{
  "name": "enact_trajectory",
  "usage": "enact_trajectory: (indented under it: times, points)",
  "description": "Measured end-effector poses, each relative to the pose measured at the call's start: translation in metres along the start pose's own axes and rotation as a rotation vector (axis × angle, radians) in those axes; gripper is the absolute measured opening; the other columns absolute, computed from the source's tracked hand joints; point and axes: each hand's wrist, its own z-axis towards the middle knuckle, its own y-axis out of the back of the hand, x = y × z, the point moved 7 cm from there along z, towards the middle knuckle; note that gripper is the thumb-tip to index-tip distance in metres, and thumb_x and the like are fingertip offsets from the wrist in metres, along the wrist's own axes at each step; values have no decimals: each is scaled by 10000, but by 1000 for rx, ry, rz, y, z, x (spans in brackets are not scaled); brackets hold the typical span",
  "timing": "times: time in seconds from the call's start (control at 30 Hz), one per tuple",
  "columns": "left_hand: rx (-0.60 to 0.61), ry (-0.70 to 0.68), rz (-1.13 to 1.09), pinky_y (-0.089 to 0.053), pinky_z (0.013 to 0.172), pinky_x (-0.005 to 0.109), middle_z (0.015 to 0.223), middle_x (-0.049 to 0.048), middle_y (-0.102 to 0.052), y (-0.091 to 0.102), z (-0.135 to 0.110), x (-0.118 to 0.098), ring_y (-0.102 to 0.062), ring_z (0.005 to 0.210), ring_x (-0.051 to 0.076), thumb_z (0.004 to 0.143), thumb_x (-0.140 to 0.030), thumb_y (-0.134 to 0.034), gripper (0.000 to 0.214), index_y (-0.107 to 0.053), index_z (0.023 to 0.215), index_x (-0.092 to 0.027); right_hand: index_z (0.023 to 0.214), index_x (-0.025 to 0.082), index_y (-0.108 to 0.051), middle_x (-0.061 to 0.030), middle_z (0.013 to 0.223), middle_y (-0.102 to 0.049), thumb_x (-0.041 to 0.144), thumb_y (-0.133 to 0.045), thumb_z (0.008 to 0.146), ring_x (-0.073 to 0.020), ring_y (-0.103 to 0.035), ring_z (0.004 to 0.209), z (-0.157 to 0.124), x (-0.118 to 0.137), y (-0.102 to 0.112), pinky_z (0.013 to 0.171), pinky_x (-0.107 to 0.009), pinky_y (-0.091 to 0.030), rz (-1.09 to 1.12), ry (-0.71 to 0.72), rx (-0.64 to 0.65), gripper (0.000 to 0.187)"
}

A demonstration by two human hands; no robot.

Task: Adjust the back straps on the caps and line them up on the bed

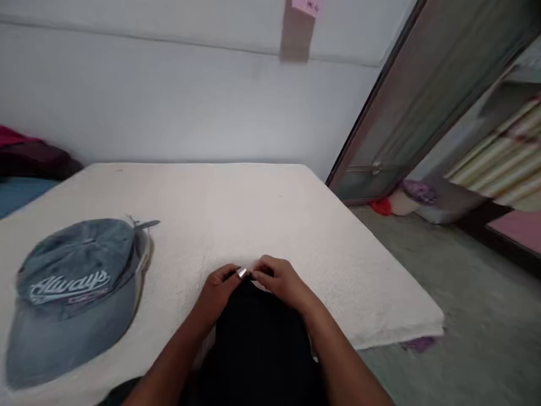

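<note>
Head: "Always" cap [76, 293] near black cloth [258, 338]

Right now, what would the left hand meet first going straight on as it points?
Likely the right hand, just across the small silver metal clasp on the black fabric item.

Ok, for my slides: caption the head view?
The left hand and right hand pinch a silver clasp on black fabric, grey cap alongside.

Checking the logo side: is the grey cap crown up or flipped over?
Crown up: the grey cap rests on the white mat with its embroidered front and brim showing, not its inside.
</note>
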Motion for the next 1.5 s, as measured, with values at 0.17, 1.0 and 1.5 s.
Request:
enact_trajectory:
  times: [0.17, 1.0, 1.5]
  points:
    - [18, 40, -85, -370, 553, 218, 669, -26, -606, -2, 1, 2, -500, 588, 115, 769, -412, -627, 252, -678, 879, -191, 798, 171, -612, 20, 674, -520, 296, -519, 852, -105, -459, 613, 3, -7, 4, 560, -224, -329, 96, -48, 16, 165]
    - [68, 79, -315, -397, 583, 219, 698, 5, -666, -7, -5, 6, -564, 606, 119, 740, -358, -689, 252, -711, 929, -193, 740, 163, -582, 35, 573, -523, 261, -625, 759, -71, -414, 475, 4, -11, -1, 481, -221, -295, 727, -123, -44, 109]
    - [103, 119, -311, -366, 536, 197, 665, -10, -650, -10, -9, 7, -534, 564, 94, 761, -385, -668, 235, -705, 900, -200, 707, 142, -576, 6, 632, -565, 246, -624, 753, -54, -402, 465, -2, -8, -16, 452, -202, -249, 843, -212, 137, 123]
